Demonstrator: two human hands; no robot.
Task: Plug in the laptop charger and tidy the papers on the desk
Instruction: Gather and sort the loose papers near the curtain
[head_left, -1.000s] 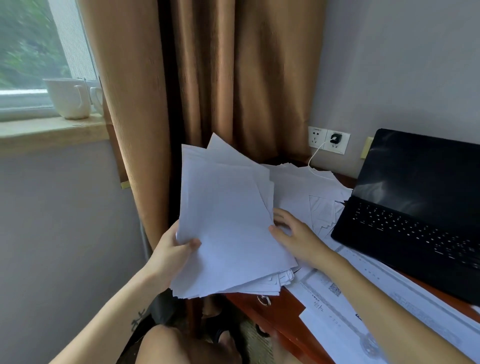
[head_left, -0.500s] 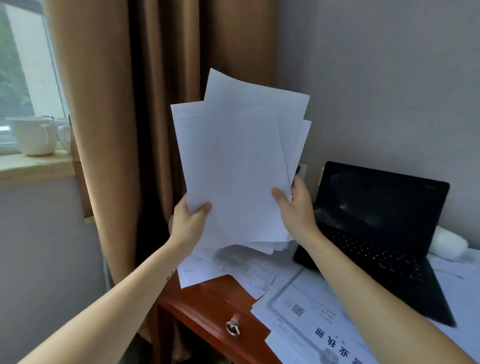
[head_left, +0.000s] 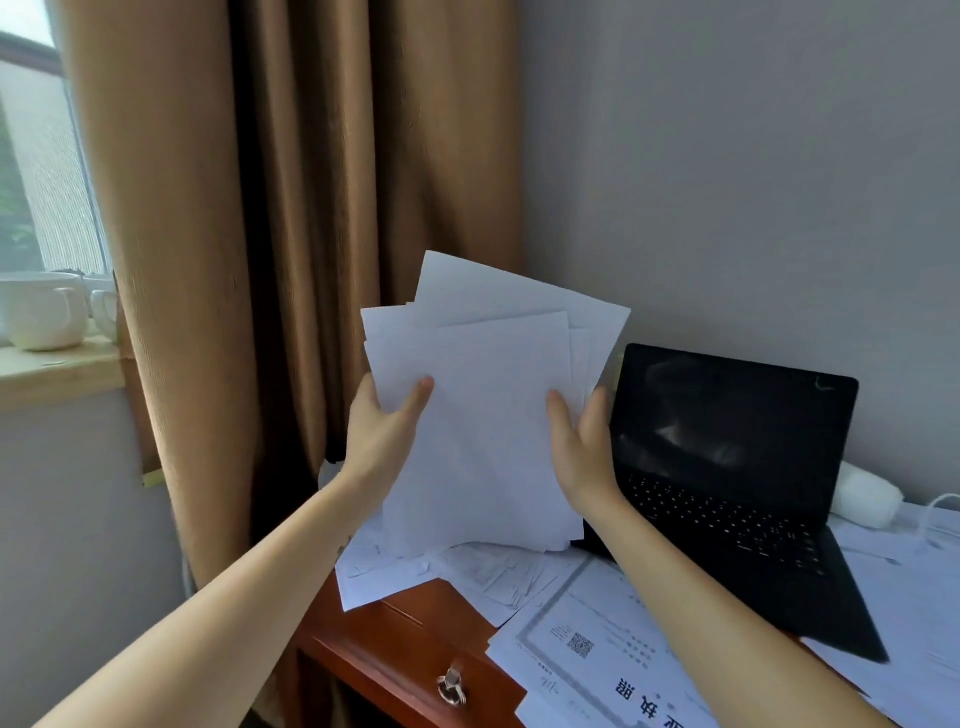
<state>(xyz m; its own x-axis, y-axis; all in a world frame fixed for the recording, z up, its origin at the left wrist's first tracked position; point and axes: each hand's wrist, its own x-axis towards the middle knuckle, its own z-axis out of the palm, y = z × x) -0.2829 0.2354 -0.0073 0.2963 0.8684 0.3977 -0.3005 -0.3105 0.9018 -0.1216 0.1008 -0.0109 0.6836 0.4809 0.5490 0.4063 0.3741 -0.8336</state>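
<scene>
— Above the desk's left edge, what have the hands got?

— A sheaf of white papers (head_left: 483, 415), held upright. The left hand (head_left: 382, 431) pinches its left side, thumb across the front sheet and fingers hidden behind. The right hand (head_left: 582, 447) lies nearly flat and open against the right side, pressing rather than gripping. The bottom of the sheaf touches, or hangs just over, the loose sheets on the desk (head_left: 415, 634); I cannot tell which.

— Is the sheaf square?

— No. Its top corners fan out at different angles, so my guess is that the step in hand is knocking the edges even.

— What could go wrong?

— With one hand only bracing, a hard tap could let the inner sheets slide out of the bottom or the right side. The sheaf stands close to the desk's left edge, so anything that slips leftward would likely drop to the floor beside the curtain (head_left: 291, 260).

— And the rest of the papers?

— Printed pages (head_left: 519, 571) lie scattered from the left edge toward the front, some overhanging the edge, with a bordered certificate (head_left: 597, 660) near the front. A forearm sweeping across could drag those off.

— The laptop?

— The laptop (head_left: 727, 467) sits open, screen dark, toward the desk's back right, just beside the right hand. A white cable (head_left: 930, 519) shows at the far right; whether it is plugged in, I cannot tell. Tilting the sheaf rightward could knock the screen.
</scene>
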